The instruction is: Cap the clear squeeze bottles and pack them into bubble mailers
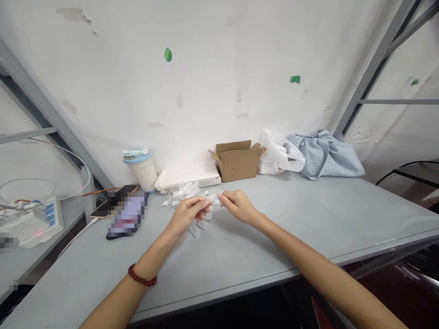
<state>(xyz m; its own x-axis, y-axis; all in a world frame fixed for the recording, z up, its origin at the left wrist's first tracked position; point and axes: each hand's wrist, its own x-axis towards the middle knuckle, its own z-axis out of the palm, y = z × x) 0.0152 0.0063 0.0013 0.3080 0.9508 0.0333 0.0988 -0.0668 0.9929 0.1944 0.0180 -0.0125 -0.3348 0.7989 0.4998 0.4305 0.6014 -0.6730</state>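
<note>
Clear plastic piece [214, 197]: one, small and transparent, held up between the two hands above the grey table [260, 260]; its exact form is hard to make out at this size.
Left hand [190, 213]: thumb and forefinger pinched together on the near left end of the piece, the other fingers curled beneath.
Right hand [239, 206]: thumb and forefinger clamped on the right end of the piece, the rest folded in.
Red beaded bracelet [142, 276]: one, on the left wrist.
Corded pile [185, 189]: clear plastic pieces with white cords, heaped just beyond the left hand.
Loose clear pieces [194, 230]: a few, lying on the table beside and below the left hand.
White stack [192, 177]: flat, against the wall behind the pile.
Cardboard box [239, 165]: brown, flaps raised, right of the stack.
White plastic bag [274, 160]: crumpled, beside the box.
Blue cloth bundle [325, 157]: right of the bag.
Lidded cup [140, 171]: white with blue lid, left of the stack.
Phone [103, 208]: lying flat near the cup, partly pixelated.
</note>
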